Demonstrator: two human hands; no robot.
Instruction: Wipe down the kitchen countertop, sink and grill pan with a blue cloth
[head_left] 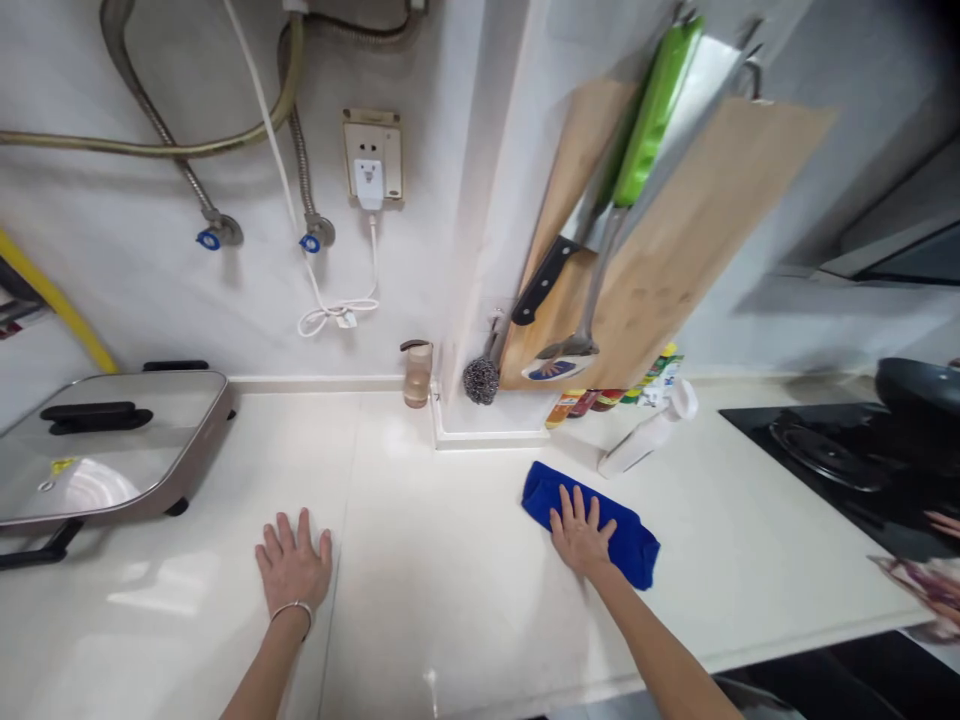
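White counter [420, 570] below a pale wall [427, 230]. Note blue cloth [634, 543] at right, just near of white bottle [645, 438], beneath flat right hand [582, 535], fingers spread, nothing gripped. Likewise, flat, spread left hand [295, 570] directly on counter at left. Caution: possible bottle toppling from a far-right push of cloth.

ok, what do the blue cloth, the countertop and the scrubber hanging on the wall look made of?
Blue cloth: soft matte textile, maybe microfibre; it lies in folds.
Countertop: glossy, probably stone or composite; it reflects light.
Scrubber head: likely metal wire; grey, tangled strands.
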